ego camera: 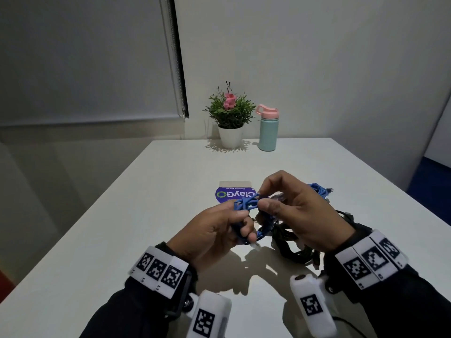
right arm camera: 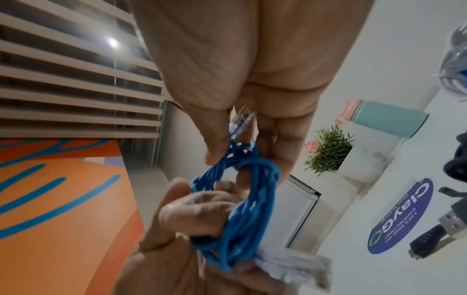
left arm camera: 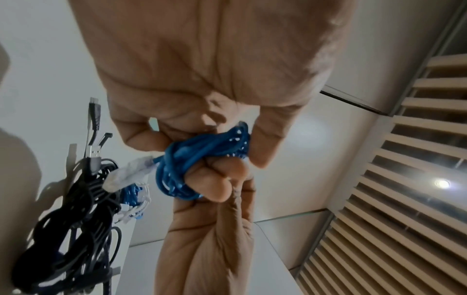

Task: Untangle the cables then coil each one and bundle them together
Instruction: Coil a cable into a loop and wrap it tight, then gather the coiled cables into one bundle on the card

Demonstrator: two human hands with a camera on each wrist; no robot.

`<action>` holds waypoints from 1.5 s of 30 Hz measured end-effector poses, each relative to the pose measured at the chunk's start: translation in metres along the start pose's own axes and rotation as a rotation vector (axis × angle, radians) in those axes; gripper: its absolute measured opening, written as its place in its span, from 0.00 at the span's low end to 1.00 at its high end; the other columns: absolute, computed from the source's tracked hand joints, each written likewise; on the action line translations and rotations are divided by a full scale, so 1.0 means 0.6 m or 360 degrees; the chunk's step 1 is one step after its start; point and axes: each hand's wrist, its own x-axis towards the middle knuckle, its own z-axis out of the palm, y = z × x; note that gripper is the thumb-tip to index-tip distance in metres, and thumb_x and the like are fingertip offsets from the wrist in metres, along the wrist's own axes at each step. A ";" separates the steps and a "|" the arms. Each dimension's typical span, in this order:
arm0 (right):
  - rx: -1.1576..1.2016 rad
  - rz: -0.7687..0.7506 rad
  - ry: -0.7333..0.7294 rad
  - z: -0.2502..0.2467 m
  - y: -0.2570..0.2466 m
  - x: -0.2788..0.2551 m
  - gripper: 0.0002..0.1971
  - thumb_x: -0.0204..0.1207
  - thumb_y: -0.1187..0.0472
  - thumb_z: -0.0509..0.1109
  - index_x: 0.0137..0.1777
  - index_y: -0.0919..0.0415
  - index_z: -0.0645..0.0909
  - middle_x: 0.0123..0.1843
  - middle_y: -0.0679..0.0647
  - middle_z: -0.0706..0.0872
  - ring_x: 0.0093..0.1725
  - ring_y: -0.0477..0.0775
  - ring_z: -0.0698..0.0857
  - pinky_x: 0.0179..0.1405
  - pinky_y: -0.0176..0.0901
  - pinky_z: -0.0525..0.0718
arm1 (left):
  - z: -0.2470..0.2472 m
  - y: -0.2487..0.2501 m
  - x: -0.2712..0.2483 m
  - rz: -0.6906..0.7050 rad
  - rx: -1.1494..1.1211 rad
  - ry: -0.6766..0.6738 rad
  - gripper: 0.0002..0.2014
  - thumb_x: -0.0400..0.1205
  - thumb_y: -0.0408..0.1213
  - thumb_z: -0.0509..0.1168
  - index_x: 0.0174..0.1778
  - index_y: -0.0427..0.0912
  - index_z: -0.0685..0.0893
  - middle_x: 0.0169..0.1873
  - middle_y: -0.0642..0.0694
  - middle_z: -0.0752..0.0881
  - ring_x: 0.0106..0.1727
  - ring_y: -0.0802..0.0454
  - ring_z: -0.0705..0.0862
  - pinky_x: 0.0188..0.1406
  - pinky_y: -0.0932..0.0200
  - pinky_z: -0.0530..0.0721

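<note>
A coiled blue cable is held above the white table between both hands. My left hand grips the coil with fingers curled round it, a clear plug sticking out. My right hand pinches the top of the same coil between thumb and fingers, near another clear plug. A heap of black cables lies on the table under the right hand, with USB plugs showing. A second blue cable bundle lies beyond the right hand.
A round blue sticker is on the table just past the hands. A potted plant and a teal bottle with pink lid stand at the far edge. The table's left edge drops off near a shuttered window.
</note>
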 end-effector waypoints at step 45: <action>-0.1690 -0.0054 -0.0645 0.101 -0.015 0.044 0.10 0.83 0.63 0.63 0.58 0.61 0.85 0.53 0.58 0.86 0.49 0.60 0.84 0.47 0.49 0.79 | -0.066 -0.081 0.019 0.0187 -0.0583 0.0805 0.21 0.75 0.43 0.75 0.59 0.33 0.89 0.52 0.36 0.91 0.50 0.45 0.88 0.58 0.51 0.81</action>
